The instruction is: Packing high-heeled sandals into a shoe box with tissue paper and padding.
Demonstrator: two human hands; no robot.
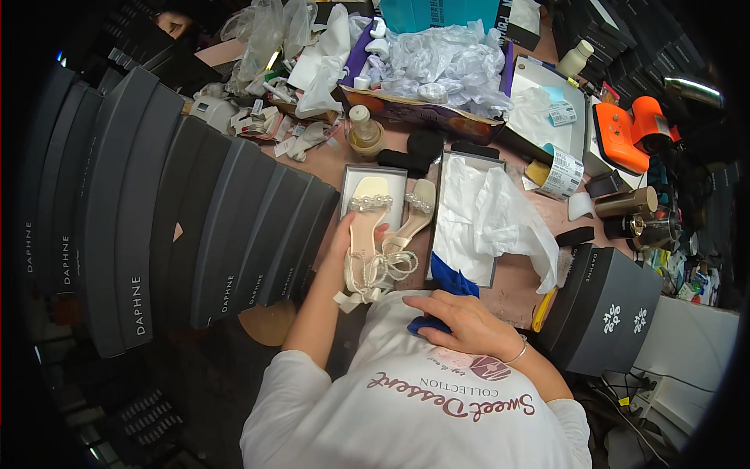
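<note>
Left hand (349, 244): at 6 o'clock of the open shoe box (373, 173), fingers curled around the heel end of a cream sandal (366, 234); thumb on the near side of the sole.
Cream sandal: toe end lies in the box, beaded strap across the toe, beaded ankle straps hanging loose at the heel toward 6 o'clock.
Second sandal (416, 213): tipped on its side against the box wall, at 3 o'clock of the held 1, touching its straps.
Right hand (461, 320): palm down, fingers loosely spread and pressed on a blue cloth (447, 283); bracelet at the wrist.
Blue cloth: bunched at 6 o'clock of the box lid, part hidden under the hand.
Box lid (467, 160): at 3 o'clock of the shoe box, just beside it, filled with crumpled white tissue paper (492, 215).
Stacked grey shoe boxes (195, 227): row on edge at 9 o'clock of the left hand.
Grey box with white flower marks (605, 309): at 3 o'clock of the right hand, well apart.
Orange tool (629, 129): at 2 o'clock, far edge of the table; exact kind cannot be told.
Label roll (561, 172): at 2 o'clock of the lid.
</note>
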